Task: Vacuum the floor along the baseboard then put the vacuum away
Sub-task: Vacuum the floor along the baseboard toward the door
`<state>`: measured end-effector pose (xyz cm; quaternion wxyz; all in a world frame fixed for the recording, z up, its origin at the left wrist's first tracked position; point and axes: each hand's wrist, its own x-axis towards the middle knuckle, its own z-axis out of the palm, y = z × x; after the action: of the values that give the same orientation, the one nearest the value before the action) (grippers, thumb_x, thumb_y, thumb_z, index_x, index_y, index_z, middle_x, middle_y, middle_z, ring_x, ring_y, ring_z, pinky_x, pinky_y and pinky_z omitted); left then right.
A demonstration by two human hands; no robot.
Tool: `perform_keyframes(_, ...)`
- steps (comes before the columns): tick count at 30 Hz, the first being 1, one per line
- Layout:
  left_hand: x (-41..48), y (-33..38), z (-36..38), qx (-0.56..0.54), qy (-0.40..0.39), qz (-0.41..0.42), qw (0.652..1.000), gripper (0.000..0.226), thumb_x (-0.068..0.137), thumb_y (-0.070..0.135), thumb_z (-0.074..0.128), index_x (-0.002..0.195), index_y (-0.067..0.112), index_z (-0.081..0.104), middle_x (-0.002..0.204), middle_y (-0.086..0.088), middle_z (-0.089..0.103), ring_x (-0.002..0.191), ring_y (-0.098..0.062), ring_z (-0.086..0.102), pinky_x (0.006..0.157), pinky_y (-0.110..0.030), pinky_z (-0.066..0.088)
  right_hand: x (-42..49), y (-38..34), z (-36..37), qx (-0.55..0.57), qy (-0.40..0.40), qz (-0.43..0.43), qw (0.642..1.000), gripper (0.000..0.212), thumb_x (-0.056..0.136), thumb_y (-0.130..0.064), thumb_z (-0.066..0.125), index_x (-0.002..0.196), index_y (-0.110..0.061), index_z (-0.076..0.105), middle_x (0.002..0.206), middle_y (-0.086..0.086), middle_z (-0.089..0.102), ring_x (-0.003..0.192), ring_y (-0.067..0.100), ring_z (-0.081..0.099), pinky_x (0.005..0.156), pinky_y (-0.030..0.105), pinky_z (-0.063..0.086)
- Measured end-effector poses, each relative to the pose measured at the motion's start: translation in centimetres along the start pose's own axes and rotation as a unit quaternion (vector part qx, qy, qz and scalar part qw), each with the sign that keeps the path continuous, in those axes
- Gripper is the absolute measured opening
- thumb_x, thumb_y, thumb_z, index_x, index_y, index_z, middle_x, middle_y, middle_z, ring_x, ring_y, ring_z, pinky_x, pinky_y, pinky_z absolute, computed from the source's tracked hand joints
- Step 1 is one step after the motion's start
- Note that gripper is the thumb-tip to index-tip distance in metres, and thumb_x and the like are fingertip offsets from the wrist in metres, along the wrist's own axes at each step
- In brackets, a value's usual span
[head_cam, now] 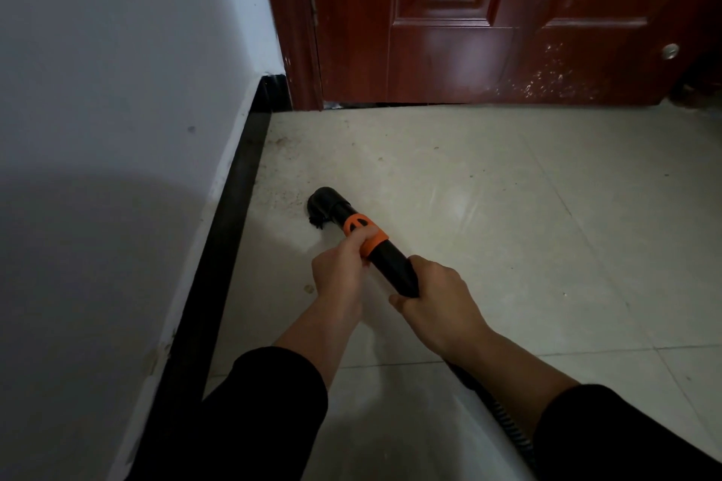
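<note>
While both hands are grasping the vacuum wand (390,266), its black brush nozzle (326,207) is resting on the pale tiled floor (527,207), near the black baseboard (230,246) but not touching it. The left hand (344,266) is curling round the orange collar (365,232) just behind the nozzle, on the baseboard side of the wand. The right hand (435,301) is gripping the wand's rear end, fingers wrapped beneath, so the wand is running diagonally between the two hands. A ribbed hose (508,422) is leading back under the right forearm. Specks of dirt (279,195) are lying between nozzle and baseboard. A white wall (117,90) is rising above the baseboard, and a red-brown door (488,12) is standing at the far end of the floor.
</note>
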<state>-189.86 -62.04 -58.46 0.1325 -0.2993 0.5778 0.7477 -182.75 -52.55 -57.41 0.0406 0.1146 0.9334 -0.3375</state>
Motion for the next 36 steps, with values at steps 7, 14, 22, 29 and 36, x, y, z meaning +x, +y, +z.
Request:
perform_keyframes(7, 0.9, 0.3, -1.2, 0.026, 0.009, 0.012, 1.000, 0.022, 0.071, 0.026, 0.080, 0.074, 0.012, 0.063, 0.094, -0.014, 0.070, 0.090, -0.024, 0.068, 0.084, -0.034, 0.055, 0.7, -0.7, 0.9, 0.003, -0.007, -0.009, 1.000, 0.020, 0.086, -0.020, 0.066, 0.102, -0.013, 0.056, 0.087, 0.001, 0.058, 0.076, 0.017, 0.057, 0.060, 0.022, 0.040)
perform_keyframes(14, 1.9, 0.8, -2.3, 0.009, 0.020, 0.014, 1.000, 0.023, 0.071, 0.026, 0.080, 0.078, 0.012, 0.063, 0.090, -0.009, 0.069, 0.090, -0.022, 0.067, 0.080, -0.030, 0.052, 1.4, -1.6, 1.6, 0.009, -0.015, -0.020, 1.000, 0.018, 0.085, -0.016, 0.064, 0.101, -0.013, 0.056, 0.088, 0.002, 0.058, 0.076, 0.018, 0.057, 0.056, 0.021, 0.040)
perform_keyframes(22, 3.5, 1.7, -3.6, 0.027, 0.038, 0.027, 0.999, 0.025, 0.068, 0.028, 0.081, 0.080, 0.011, 0.066, 0.088, -0.011, 0.071, 0.086, -0.024, 0.069, 0.090, -0.040, 0.055, 2.7, -3.2, 3.0, 0.016, -0.029, -0.021, 0.999, 0.018, 0.084, -0.014, 0.062, 0.100, -0.012, 0.057, 0.089, 0.006, 0.060, 0.077, 0.022, 0.059, 0.063, 0.029, 0.047)
perform_keyframes(29, 4.6, 2.7, -4.4, 0.028, 0.057, 0.035, 0.997, 0.028, 0.069, 0.028, 0.080, 0.082, 0.006, 0.067, 0.080, -0.010, 0.068, 0.070, -0.020, 0.062, 0.066, -0.030, 0.049, 4.0, -4.1, 3.6, 0.028, -0.041, -0.027, 0.998, 0.016, 0.082, -0.012, 0.062, 0.097, -0.009, 0.057, 0.083, 0.005, 0.056, 0.072, 0.021, 0.055, 0.050, 0.021, 0.035)
perform_keyframes(36, 6.0, 3.4, -5.3, 0.032, 0.052, 0.049, 0.997, 0.041, 0.069, 0.029, 0.079, 0.099, 0.002, 0.069, 0.091, -0.013, 0.069, 0.068, -0.018, 0.062, 0.055, -0.025, 0.046, 5.0, -5.0, 4.2, 0.044, -0.059, -0.041, 0.996, 0.020, 0.080, -0.016, 0.066, 0.097, -0.009, 0.056, 0.086, 0.006, 0.056, 0.070, 0.020, 0.052, 0.050, 0.022, 0.032)
